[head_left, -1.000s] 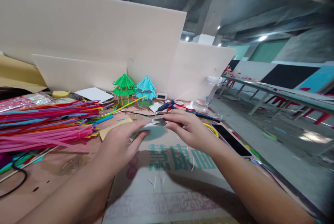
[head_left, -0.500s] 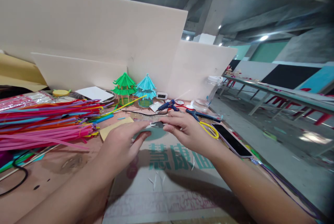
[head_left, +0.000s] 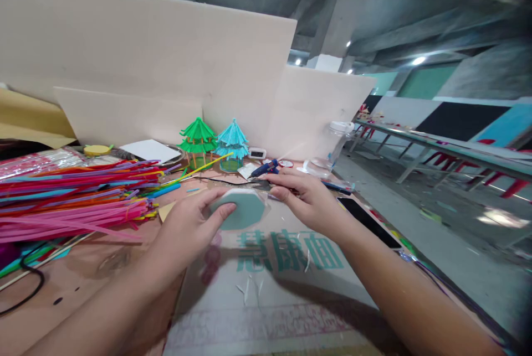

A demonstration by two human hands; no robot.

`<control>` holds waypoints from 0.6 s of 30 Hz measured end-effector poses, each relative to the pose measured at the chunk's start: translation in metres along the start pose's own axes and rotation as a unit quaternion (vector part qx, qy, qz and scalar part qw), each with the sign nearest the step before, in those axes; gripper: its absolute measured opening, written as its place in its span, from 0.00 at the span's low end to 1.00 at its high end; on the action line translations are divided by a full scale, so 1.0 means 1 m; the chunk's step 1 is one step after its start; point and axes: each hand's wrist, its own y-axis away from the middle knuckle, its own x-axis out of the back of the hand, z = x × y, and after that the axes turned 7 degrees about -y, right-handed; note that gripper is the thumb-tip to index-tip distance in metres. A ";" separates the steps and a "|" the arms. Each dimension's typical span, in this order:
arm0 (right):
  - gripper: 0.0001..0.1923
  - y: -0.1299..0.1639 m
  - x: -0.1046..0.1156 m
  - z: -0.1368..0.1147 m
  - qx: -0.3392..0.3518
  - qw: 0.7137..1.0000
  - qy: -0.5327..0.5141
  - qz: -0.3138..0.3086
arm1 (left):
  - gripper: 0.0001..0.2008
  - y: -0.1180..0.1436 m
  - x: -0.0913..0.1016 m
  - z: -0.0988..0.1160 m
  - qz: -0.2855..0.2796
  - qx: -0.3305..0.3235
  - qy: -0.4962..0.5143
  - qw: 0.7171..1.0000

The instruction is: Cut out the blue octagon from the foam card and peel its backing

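While left hand grips teal octagonal pad at frame centre, right hand pinches its far edge.

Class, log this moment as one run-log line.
left hand: holds teal octagon piece | right hand: at piece's far edge, near glue gun | left: straws

Both forearms reach forward; left hand curled with thumb out, right hand palm-down

A heap of bright plastic straws lies left. Behind stand green and blue straw pavilions. Perhaps a blue glue gun beside them.
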 end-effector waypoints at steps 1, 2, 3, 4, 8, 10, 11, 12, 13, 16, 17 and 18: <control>0.17 0.000 0.001 0.000 -0.001 1.000 0.003 -0.005 | 0.14 0.000 0.000 0.000 0.001 0.003 0.002 1.000; 0.17 0.000 0.001 0.000 -0.003 1.000 0.005 -0.011 | 0.14 0.000 0.000 0.000 0.002 0.005 0.002 1.000; 0.17 0.001 0.001 -0.001 -0.004 1.000 0.006 -0.016 | 0.14 0.000 0.000 0.001 0.003 0.005 0.003 1.000; 0.17 0.001 0.000 -0.001 -0.001 1.000 0.006 -0.019 | 0.14 0.001 0.000 0.001 0.004 0.004 0.004 1.000; 0.16 0.002 -0.005 -0.003 0.048 0.999 0.000 -0.016 | 0.14 0.001 0.001 0.004 0.000 -0.005 0.000 1.000; 0.16 0.002 -0.007 -0.004 0.066 0.998 0.000 -0.009 | 0.13 0.002 0.001 0.005 -0.003 -0.012 -0.009 1.000; 0.16 0.003 -0.008 -0.004 0.069 0.998 0.000 -0.006 | 0.12 0.002 0.001 0.005 -0.004 -0.015 -0.015 1.000; 0.16 0.003 -0.009 -0.005 0.071 0.997 0.000 -0.006 | 0.12 0.003 0.000 0.006 -0.002 -0.016 -0.023 1.000; 0.16 0.003 -0.010 -0.005 0.072 0.997 -0.001 -0.007 | 0.12 0.003 0.000 0.007 0.000 -0.017 -0.030 0.999; 0.16 0.003 -0.010 -0.006 0.073 0.997 0.000 -0.015 | 0.12 0.005 -0.001 0.008 0.004 -0.018 -0.045 0.999; 0.16 0.003 -0.010 -0.007 0.071 0.997 0.000 -0.017 | 0.12 0.005 -0.001 0.009 0.003 -0.019 -0.047 0.999; 0.15 0.003 -0.010 -0.007 0.069 0.997 0.000 -0.019 | 0.12 0.005 -0.001 0.009 0.003 -0.021 -0.048 0.999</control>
